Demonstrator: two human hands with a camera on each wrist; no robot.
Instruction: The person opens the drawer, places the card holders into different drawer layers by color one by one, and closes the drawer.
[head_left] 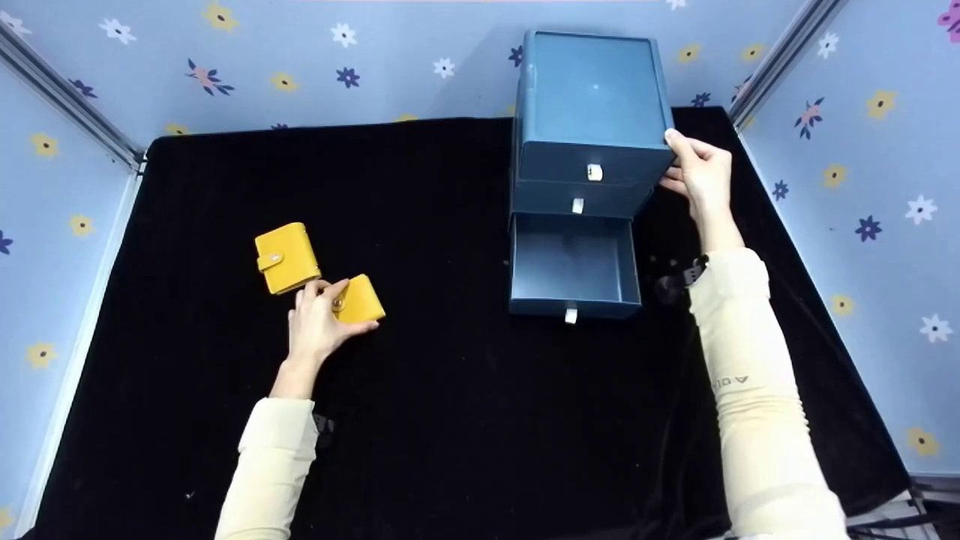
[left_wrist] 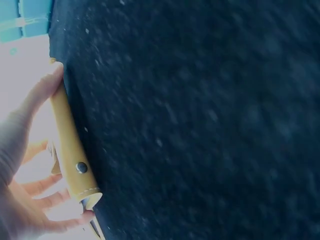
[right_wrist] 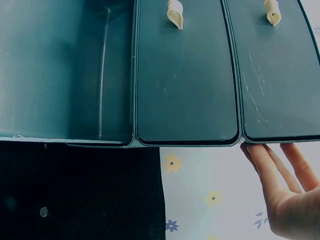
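My left hand (head_left: 319,322) spans a small yellow notebook (head_left: 361,301), its thumb at one edge and its fingers at the other. In the left wrist view, a metal rivet shows on the yellow notebook (left_wrist: 70,135). Just beyond that hand, a second yellow notebook (head_left: 289,256) with a snap strap lies flat. My right hand (head_left: 703,172) rests against the right side of a blue drawer cabinet (head_left: 592,90), thumb at the top corner. Its fingers (right_wrist: 270,170) look straight in the right wrist view. The cabinet's bottom drawer (head_left: 574,259) is pulled out and looks empty.
Two closed drawers with pale pull tabs (head_left: 595,172) sit above the pulled-out one. Black cloth (head_left: 442,420) covers the table. Flower-patterned walls (head_left: 405,60) stand at the back and both sides, with the cabinet close to the back wall.
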